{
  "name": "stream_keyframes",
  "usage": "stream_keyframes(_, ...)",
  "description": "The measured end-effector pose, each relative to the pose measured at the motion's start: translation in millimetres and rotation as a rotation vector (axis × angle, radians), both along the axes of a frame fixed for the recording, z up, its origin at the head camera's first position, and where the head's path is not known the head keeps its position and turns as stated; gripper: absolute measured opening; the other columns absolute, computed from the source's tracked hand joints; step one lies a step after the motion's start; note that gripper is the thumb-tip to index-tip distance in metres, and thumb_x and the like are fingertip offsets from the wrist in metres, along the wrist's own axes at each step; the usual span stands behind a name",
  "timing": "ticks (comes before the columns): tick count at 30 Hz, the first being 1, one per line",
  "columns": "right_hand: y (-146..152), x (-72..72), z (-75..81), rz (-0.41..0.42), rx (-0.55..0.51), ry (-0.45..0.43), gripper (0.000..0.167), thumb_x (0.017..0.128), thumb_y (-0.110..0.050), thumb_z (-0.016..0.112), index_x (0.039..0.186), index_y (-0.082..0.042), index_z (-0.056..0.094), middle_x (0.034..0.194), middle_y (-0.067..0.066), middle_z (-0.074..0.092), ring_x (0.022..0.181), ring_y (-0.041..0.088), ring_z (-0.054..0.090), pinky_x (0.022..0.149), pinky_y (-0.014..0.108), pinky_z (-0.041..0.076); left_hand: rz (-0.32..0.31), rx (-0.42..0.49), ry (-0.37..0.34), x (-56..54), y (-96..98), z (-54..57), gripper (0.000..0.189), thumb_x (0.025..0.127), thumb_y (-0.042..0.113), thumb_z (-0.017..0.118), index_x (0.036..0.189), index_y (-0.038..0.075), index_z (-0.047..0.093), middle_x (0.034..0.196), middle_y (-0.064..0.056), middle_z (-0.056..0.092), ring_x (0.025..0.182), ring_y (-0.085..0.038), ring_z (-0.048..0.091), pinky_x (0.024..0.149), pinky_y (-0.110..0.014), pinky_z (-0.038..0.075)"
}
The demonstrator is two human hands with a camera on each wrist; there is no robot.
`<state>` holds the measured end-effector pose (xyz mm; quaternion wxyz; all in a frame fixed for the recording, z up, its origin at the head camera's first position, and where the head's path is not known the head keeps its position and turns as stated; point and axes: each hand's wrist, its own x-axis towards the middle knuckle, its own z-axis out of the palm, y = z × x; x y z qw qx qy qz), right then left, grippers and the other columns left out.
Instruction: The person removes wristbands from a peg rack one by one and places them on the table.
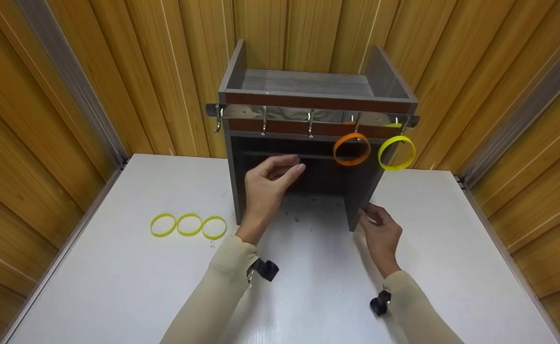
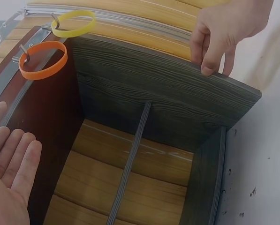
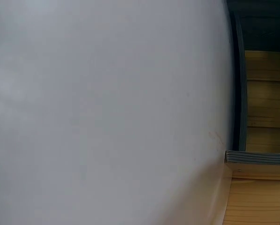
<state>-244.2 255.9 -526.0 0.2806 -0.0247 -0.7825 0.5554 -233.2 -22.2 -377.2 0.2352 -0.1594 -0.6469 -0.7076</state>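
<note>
nothing's held in the relaxed left hand [image 1: 264, 190] mid-frame; shelf side [image 1: 360, 192] is pinched by the right hand [image 1: 382, 234]. yellow rings [image 1: 189, 233], lower left: probably light, bendy, best pinched rim-side.

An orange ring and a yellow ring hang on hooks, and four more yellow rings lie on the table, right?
Not four: the head view shows three more yellow rings on the table. An orange ring and a yellow ring do hang on hooks.

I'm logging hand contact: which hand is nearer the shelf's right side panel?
Right. The right hand pinches the right side panel by its front edge; the left hand is apart from it, to its left.
</note>
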Motion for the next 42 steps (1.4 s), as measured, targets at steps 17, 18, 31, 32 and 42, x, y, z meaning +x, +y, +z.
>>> stream_keyframes(17, 0, 1.1, 0.4, 0.030, -0.004, 0.021, 0.021, 0.096, -0.003, 0.079, 0.117, 0.000, 0.076, 0.113, 0.013, 0.077, 0.097, 0.011, 0.074, 0.081, 0.015, 0.060, -0.102, 0.013, 0.000, -8.2, 20.6, 7.8, 0.027, 0.093, 0.011, 0.085, 0.116, -0.001, 0.078, 0.113, -0.007, 0.079, 0.098, -0.020, 0.076, 0.087, -0.037, 0.065)
stream_keyframes(18, -1, 2.1, 1.9, 0.032, -0.002, 0.021, 0.021, 0.096, -0.002, 0.079, 0.117, 0.001, 0.076, 0.113, 0.014, 0.077, 0.098, 0.012, 0.075, 0.081, 0.015, 0.060, -0.107, 0.011, -0.003, -9.0, 21.7, 8.2, 0.027, 0.093, 0.011, 0.085, 0.116, -0.001, 0.078, 0.113, -0.007, 0.079, 0.098, -0.020, 0.076, 0.087, -0.037, 0.064)
stream_keyframes(31, -16, 23.9, 35.0, 0.025, 0.010, -0.003, 0.021, 0.095, 0.003, 0.077, 0.116, 0.007, 0.074, 0.112, 0.021, 0.076, 0.093, 0.005, 0.073, 0.078, 0.012, 0.058, -0.150, -0.003, -0.012, -16.6, 35.8, 13.2, 0.026, 0.092, 0.010, 0.086, 0.115, 0.000, 0.079, 0.111, -0.007, 0.079, 0.096, -0.021, 0.077, 0.088, -0.036, 0.064)
stream_keyframes(32, -16, 23.8, 34.3, 0.023, 0.005, -0.002, 0.021, 0.095, 0.003, 0.077, 0.116, 0.007, 0.075, 0.111, 0.020, 0.076, 0.092, 0.004, 0.073, 0.077, 0.012, 0.058, -0.152, -0.005, -0.014, -17.0, 36.9, 13.9, 0.026, 0.092, 0.010, 0.086, 0.115, 0.000, 0.079, 0.111, -0.006, 0.080, 0.096, -0.021, 0.077, 0.088, -0.036, 0.064)
stream_keyframes(42, -17, 22.3, 31.1, 0.027, -0.022, 0.022, 0.020, 0.094, 0.005, 0.078, 0.113, 0.007, 0.075, 0.109, 0.021, 0.076, 0.094, 0.010, 0.074, 0.077, 0.013, 0.059, -0.179, -0.029, -0.024, -19.5, 42.6, 18.1, 0.027, 0.093, 0.012, 0.085, 0.117, 0.002, 0.079, 0.109, -0.001, 0.080, 0.097, -0.022, 0.077, 0.087, -0.035, 0.064)
